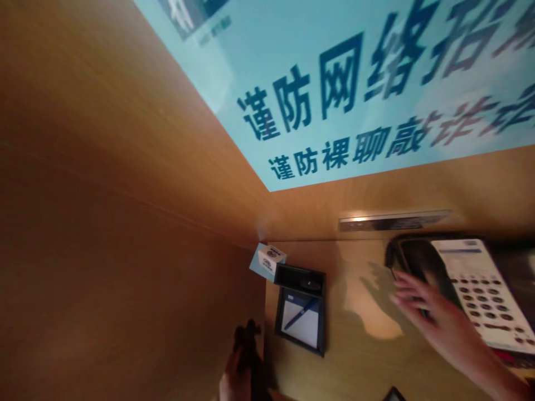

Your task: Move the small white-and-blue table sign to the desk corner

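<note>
We see R hand (434, 314) flat, fingers spread, on black handset (418, 267) of desk phone (480, 289), far right | L hand (236, 379) low, closed round dark thing (248, 340) | notepad tray (301, 314) w/ pen (301, 312) between.

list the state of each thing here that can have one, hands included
telephone handset: on its cradle, right hand on it
right hand: fingers spread, resting on the handset
left hand: closed on a dark object
dark object: held upright at the desk edge
pen: lying on the notepad
notepad holder: flat on the desk
small white box: closed, in the corner
</note>
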{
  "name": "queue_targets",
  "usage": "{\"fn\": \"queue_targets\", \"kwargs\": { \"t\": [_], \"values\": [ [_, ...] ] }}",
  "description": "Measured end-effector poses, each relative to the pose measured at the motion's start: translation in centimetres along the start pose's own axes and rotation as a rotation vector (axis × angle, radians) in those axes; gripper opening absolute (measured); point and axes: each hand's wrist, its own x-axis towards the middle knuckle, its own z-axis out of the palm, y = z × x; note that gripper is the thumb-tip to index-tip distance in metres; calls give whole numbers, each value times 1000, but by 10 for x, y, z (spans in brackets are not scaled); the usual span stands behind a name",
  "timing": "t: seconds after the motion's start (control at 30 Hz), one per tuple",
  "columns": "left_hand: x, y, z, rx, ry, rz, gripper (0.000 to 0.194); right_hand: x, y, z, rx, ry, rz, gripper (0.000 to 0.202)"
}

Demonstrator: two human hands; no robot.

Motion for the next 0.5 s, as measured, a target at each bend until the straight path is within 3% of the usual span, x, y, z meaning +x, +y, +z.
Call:
{"fn": "queue_targets", "kwargs": {
  "t": [0.07,0.1,0.17,0.23,0.33,0.5],
  "values": [
    [24,12,11,-20,-60,49,56,9,-45,53,-54,-89,-293,64],
    [31,21,18,-13,-90,77,59,15,-64,76,-96,-121,-372,75],
    [37,39,33,28,-130,106,60,27,-87,109,-173,-195,-431,92],
    [33,53,43,65,-141,94,58,37,-91,122,-213,-245,-411,89],
    [13,66,53,72,-221,119,59,44,-72,108,-250,-266,-390,68],
    [-23,85,80,-50,-429,292,62,50,-27,46,-308,-358,-366,59]
  ]
}}
